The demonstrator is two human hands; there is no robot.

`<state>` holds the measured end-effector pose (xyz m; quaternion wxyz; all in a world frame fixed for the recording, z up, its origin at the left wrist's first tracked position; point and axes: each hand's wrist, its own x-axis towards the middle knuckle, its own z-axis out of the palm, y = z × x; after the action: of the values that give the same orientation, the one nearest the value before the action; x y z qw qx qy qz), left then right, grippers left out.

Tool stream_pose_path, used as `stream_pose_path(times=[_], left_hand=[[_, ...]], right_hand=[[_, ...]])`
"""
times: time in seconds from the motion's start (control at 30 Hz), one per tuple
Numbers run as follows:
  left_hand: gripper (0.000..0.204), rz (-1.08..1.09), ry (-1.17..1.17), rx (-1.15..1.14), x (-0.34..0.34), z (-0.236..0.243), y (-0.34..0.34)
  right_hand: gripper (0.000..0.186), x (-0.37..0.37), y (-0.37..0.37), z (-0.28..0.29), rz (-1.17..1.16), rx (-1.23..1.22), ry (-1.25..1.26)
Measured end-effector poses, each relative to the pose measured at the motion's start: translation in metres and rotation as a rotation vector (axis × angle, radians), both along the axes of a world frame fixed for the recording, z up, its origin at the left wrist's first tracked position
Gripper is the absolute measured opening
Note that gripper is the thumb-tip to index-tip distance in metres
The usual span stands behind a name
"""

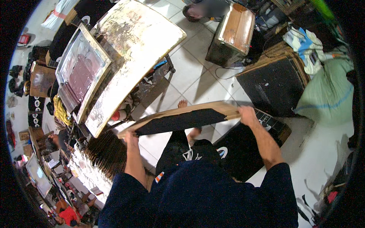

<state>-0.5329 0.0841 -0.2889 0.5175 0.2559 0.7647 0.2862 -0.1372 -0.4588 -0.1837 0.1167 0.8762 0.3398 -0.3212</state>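
Observation:
A wide, thin tan board point(227, 108) is held up across the front of my body, seen nearly edge-on and a little blurred. Black cloth point(178, 122) covers much of its near face. My left hand point(131, 137) is closed on the board's left end. At the other end, slightly higher, my right hand point(247, 115) grips the right corner. Just right of my legs, a black cloth piece point(237, 154) with a white and blue print lies below the board. Part of it is hidden by my right arm.
A framed printing screen point(84, 72) with dull purple ink rests on a stained tabletop point(142, 38) at left. Ridged stacked boards point(106, 152) stand by my left forearm. Dark boards point(270, 85) lean at right beside a green sack point(327, 93). A wooden-topped box point(232, 34) stands ahead.

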Motion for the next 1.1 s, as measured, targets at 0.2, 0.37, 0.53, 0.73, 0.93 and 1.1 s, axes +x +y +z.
stream_pose_path(times=[0.2, 0.37, 0.53, 0.73, 0.93, 1.1], left_hand=[[0.045, 0.279, -0.168, -0.3, -0.051, -0.067, 0.01], [0.039, 0.366, -0.292, -0.378, -0.029, -0.095, -0.003], [0.035, 0.349, -0.308, -0.363, 0.017, -0.104, 0.01], [0.04, 0.41, -0.298, -0.301, 0.052, -0.101, 0.04], [0.047, 0.321, -0.472, -0.379, 0.085, -0.107, 0.071], [0.046, 0.226, -0.433, -0.342, 0.103, -0.113, 0.096]], right_hand=[[0.015, 0.143, 0.152, -0.039, 0.354, 0.057, -0.055], [0.018, 0.219, 0.247, -0.077, 0.48, 0.158, -0.18], [0.032, 0.282, 0.316, -0.117, 0.408, -0.073, -0.105], [0.039, 0.315, 0.339, -0.136, 0.099, 0.341, -0.075], [0.032, 0.338, 0.369, -0.136, 0.363, 0.046, -0.209], [0.058, 0.302, 0.356, -0.122, 0.158, 0.657, -0.511]])
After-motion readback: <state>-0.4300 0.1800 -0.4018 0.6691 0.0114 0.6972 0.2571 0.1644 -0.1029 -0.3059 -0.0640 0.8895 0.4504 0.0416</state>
